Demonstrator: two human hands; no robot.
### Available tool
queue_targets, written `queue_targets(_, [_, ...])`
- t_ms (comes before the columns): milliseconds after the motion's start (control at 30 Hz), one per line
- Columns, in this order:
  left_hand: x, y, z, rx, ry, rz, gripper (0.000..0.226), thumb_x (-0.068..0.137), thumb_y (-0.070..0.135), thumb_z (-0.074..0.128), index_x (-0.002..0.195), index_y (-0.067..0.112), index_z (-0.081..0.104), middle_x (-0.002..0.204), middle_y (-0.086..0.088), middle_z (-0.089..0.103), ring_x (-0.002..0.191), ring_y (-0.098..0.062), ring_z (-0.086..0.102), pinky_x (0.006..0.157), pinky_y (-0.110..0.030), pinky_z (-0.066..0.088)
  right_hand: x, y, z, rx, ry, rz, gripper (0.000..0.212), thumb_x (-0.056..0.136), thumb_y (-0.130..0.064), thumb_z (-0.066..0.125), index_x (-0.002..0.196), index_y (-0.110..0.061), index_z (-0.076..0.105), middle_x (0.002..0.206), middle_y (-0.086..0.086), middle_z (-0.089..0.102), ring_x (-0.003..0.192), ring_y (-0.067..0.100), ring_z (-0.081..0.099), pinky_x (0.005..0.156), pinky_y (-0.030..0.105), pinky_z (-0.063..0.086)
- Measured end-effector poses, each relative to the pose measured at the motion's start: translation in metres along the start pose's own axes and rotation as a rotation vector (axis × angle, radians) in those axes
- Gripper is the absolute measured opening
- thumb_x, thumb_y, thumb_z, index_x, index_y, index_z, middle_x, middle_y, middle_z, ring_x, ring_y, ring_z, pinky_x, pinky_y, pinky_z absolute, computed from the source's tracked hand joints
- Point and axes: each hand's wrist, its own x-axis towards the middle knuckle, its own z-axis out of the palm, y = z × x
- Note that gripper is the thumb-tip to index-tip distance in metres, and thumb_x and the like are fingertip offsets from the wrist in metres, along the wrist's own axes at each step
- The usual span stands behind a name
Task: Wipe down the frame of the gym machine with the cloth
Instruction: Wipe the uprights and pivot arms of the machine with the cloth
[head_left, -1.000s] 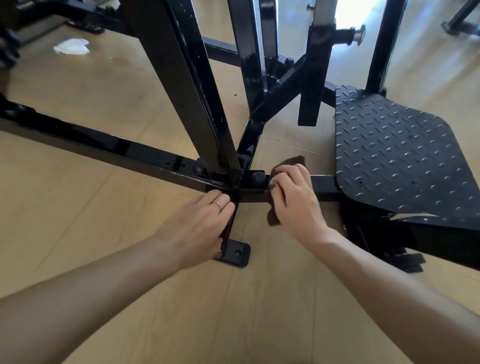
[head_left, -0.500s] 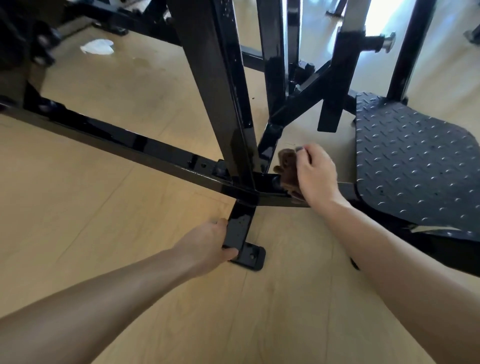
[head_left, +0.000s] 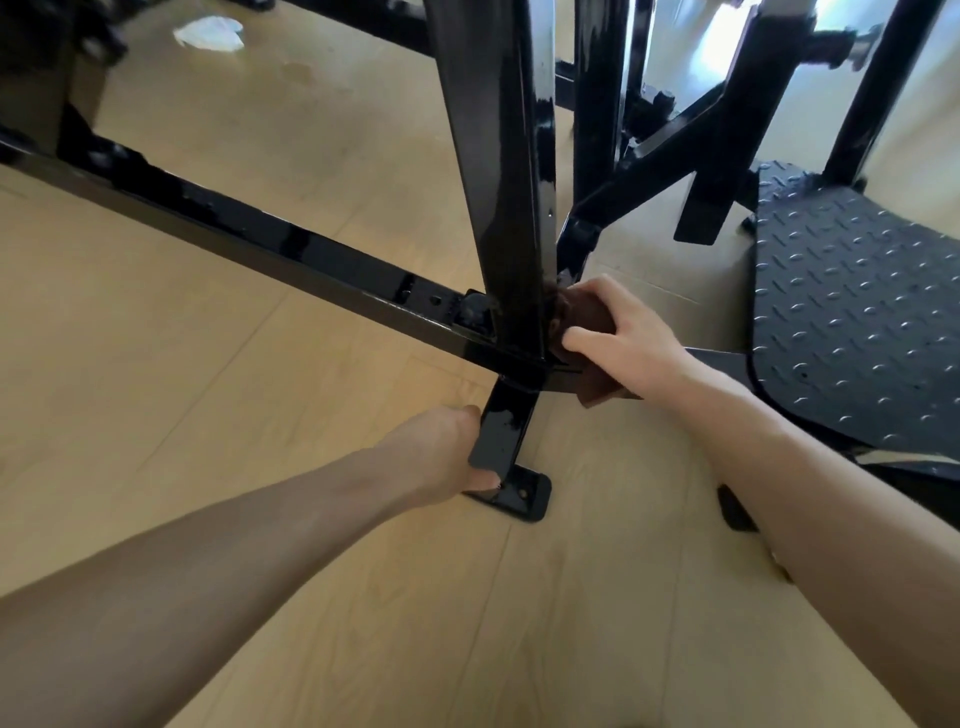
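Right hand (head_left: 623, 338) grips a dark brown cloth (head_left: 584, 319), fuzzy texture, pressed against the base of the glossy black square-tube upright (head_left: 511, 208) at its joint with the horizontal rail (head_left: 270, 249). Left hand (head_left: 441, 457) curls round the short support leg (head_left: 501, 434) above its flat foot plate (head_left: 522, 499). Black diamond-tread footplate (head_left: 852, 332) to the right. Light wood-plank floor (head_left: 208, 415); crumpled white paper (head_left: 210, 32) lies far back.

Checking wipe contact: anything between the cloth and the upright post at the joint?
Nothing visible. The right hand presses the brown cloth directly against the base of the upright post, where it meets the crossbar.
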Motion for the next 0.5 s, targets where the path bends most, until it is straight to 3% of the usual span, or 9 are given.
queue_targets(100, [0.003,0.001,-0.006,0.009,-0.052,-0.001,0.063,0.093,0.047,0.07,0.138,0.008,0.048,0.118,-0.008,0.066,0.101,-0.024,0.066,0.087,-0.039,0.06,-0.013,0.005,-0.002,-0.146,0.031,-0.14,0.044,0.089,-0.023,0.073,0.13,-0.026,0.056,0.121,-0.003,0.057,0.106,0.017,0.057,0.087,0.032,0.054])
queue_targets(233, [0.004,0.0,-0.009,-0.036,-0.073,0.013,0.06,0.092,0.046,0.072,0.135,0.01,0.052,0.116,-0.006,0.065,0.1,-0.023,0.065,0.087,-0.035,0.059,-0.027,0.008,-0.002,-0.289,0.085,-0.218,0.051,0.089,-0.018,0.074,0.137,-0.02,0.057,0.137,0.0,0.054,0.123,0.027,0.046,0.102,0.041,0.045])
queue_targets(500, [0.002,-0.001,-0.005,-0.04,-0.062,0.007,0.058,0.092,0.046,0.072,0.132,0.009,0.053,0.116,-0.007,0.065,0.101,-0.024,0.065,0.089,-0.039,0.059,-0.071,0.009,0.024,-0.25,0.129,-0.326,0.039,0.084,-0.001,0.072,0.12,-0.015,0.068,0.14,-0.001,0.054,0.123,0.026,0.052,0.103,0.03,0.04])
